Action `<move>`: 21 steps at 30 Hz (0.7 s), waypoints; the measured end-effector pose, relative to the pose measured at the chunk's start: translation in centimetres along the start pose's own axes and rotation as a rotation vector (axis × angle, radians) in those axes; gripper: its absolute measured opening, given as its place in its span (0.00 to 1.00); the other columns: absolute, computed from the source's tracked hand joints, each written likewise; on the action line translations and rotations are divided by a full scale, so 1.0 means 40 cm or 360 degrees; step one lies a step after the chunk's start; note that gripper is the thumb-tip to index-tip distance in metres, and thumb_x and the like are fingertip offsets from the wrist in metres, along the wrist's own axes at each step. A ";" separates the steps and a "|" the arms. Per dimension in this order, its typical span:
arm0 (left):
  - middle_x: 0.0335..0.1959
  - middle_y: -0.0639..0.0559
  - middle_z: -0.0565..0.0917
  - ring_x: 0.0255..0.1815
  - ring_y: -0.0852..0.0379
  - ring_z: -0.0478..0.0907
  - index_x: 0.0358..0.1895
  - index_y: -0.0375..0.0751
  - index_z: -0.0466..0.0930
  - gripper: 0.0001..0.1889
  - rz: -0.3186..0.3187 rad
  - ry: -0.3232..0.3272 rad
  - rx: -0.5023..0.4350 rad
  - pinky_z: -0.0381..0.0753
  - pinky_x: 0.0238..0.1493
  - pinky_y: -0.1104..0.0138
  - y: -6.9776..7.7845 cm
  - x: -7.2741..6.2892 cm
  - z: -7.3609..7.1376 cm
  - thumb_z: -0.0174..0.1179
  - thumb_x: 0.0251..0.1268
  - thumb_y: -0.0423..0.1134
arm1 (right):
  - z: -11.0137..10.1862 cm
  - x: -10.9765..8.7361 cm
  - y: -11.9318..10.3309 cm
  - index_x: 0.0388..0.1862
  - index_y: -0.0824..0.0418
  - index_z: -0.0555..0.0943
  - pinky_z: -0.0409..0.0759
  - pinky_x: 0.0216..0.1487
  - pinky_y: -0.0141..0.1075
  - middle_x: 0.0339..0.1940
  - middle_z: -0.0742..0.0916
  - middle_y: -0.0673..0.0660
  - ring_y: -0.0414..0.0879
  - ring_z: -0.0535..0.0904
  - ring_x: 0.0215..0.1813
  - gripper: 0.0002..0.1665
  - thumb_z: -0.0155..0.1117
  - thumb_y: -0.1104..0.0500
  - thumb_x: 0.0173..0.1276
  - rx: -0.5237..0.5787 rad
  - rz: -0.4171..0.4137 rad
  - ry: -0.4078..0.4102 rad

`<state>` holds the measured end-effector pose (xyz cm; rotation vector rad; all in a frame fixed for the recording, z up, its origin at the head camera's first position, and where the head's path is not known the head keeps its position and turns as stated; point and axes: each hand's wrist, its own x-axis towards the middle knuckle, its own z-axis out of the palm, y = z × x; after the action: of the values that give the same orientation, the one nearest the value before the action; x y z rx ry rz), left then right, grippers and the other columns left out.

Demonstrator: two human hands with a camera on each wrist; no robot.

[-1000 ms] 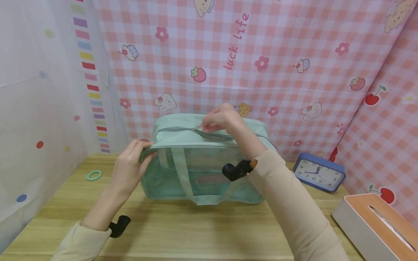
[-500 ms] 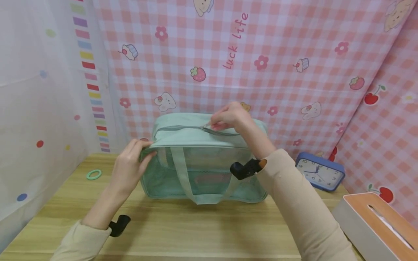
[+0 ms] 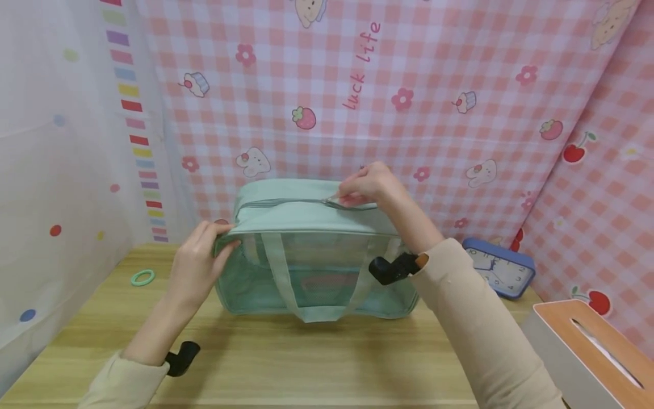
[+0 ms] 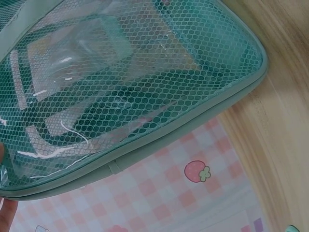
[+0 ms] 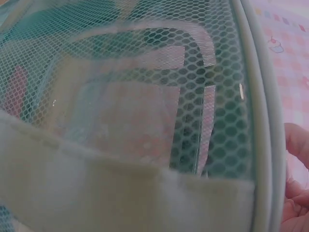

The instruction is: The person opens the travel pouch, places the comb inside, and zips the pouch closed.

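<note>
A mint-green bag [image 3: 291, 221] with a mesh front and a strap handle [image 3: 278, 267] stands upright on the wooden table. At its upper left corner, my left hand [image 3: 194, 264] grips the edge between thumb and fingers. My right hand [image 3: 370, 184] pinches the zipper pull [image 3: 329, 200] on the bag's top. To the right of the pull, the zipper shows a narrow gap. Through the mesh [image 4: 145, 82] in the left wrist view, clear plastic and pale items appear inside, their kinds unclear. Fingers of the right hand [image 5: 297, 179] show at the right wrist view's edge.
A green ring [image 3: 142, 278] lies at the left of the table. Right of the bag stands a blue clock [image 3: 501, 270], partly behind the right sleeve. A white box with an orange top [image 3: 577, 318] sits at the front right. Checked cloth [image 3: 327, 85] hangs behind.
My right hand has slid the zipper pull rightward along the bag's top, and the gap beside it has become shorter. The left hand keeps its hold on the corner. The view has shifted slightly.
</note>
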<state>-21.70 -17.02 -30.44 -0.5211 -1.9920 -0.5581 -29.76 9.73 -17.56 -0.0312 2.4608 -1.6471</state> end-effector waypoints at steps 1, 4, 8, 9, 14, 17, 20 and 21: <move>0.31 0.41 0.79 0.33 0.48 0.79 0.38 0.29 0.78 0.17 -0.0001 0.0001 0.0002 0.81 0.34 0.61 0.000 -0.001 -0.001 0.69 0.40 0.25 | -0.003 -0.001 0.003 0.45 0.75 0.79 0.85 0.37 0.35 0.20 0.84 0.54 0.40 0.82 0.21 0.16 0.62 0.70 0.57 0.0008 -0.0007 0.0004; 0.31 0.41 0.79 0.33 0.48 0.79 0.38 0.29 0.78 0.17 -0.0004 -0.0004 0.0005 0.81 0.34 0.60 -0.001 -0.002 -0.002 0.69 0.41 0.25 | -0.014 -0.004 0.013 0.46 0.74 0.79 0.85 0.36 0.33 0.19 0.85 0.52 0.39 0.82 0.21 0.17 0.63 0.69 0.57 0.0001 -0.0024 0.0007; 0.31 0.41 0.79 0.33 0.48 0.79 0.38 0.29 0.78 0.17 -0.0014 -0.0012 0.0012 0.81 0.34 0.60 -0.001 -0.003 -0.002 0.69 0.41 0.25 | -0.035 -0.003 0.025 0.48 0.74 0.78 0.84 0.35 0.32 0.19 0.84 0.52 0.39 0.82 0.21 0.17 0.61 0.69 0.59 0.0030 -0.0004 0.0007; 0.31 0.41 0.79 0.33 0.48 0.79 0.38 0.29 0.77 0.17 -0.0016 -0.0013 0.0015 0.81 0.34 0.60 -0.001 -0.002 -0.002 0.69 0.41 0.25 | -0.041 -0.002 0.027 0.48 0.74 0.78 0.84 0.34 0.32 0.19 0.85 0.52 0.39 0.82 0.21 0.17 0.61 0.68 0.60 0.0036 0.0006 0.0009; 0.31 0.41 0.79 0.32 0.48 0.79 0.39 0.29 0.77 0.17 -0.0019 -0.0016 0.0016 0.81 0.34 0.60 0.001 -0.001 -0.002 0.69 0.41 0.25 | -0.071 -0.003 0.037 0.51 0.74 0.76 0.84 0.33 0.31 0.18 0.85 0.52 0.40 0.83 0.21 0.19 0.60 0.69 0.61 0.0071 0.0046 0.0010; 0.31 0.41 0.79 0.33 0.47 0.79 0.38 0.28 0.77 0.17 -0.0015 -0.0014 0.0014 0.81 0.34 0.60 0.002 -0.001 -0.002 0.69 0.41 0.25 | -0.088 -0.006 0.042 0.52 0.74 0.75 0.84 0.33 0.31 0.18 0.85 0.52 0.40 0.83 0.22 0.20 0.60 0.69 0.60 0.0070 0.0049 0.0016; 0.31 0.41 0.79 0.33 0.47 0.79 0.38 0.28 0.77 0.17 -0.0017 -0.0012 0.0015 0.81 0.34 0.60 0.002 -0.001 -0.001 0.69 0.41 0.25 | -0.104 -0.010 0.048 0.53 0.75 0.74 0.84 0.33 0.30 0.17 0.84 0.51 0.39 0.82 0.22 0.21 0.60 0.69 0.60 0.0054 0.0045 0.0029; 0.31 0.41 0.79 0.33 0.47 0.79 0.38 0.28 0.77 0.17 -0.0019 -0.0012 0.0014 0.81 0.34 0.60 0.002 -0.001 -0.001 0.69 0.41 0.25 | -0.109 -0.012 0.050 0.53 0.75 0.74 0.84 0.33 0.30 0.17 0.84 0.51 0.39 0.82 0.22 0.21 0.60 0.69 0.61 0.0050 0.0045 0.0035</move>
<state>-21.60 -16.97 -30.44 -0.5069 -2.0048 -0.5554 -29.82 14.55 -17.71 0.0258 2.4394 -1.6831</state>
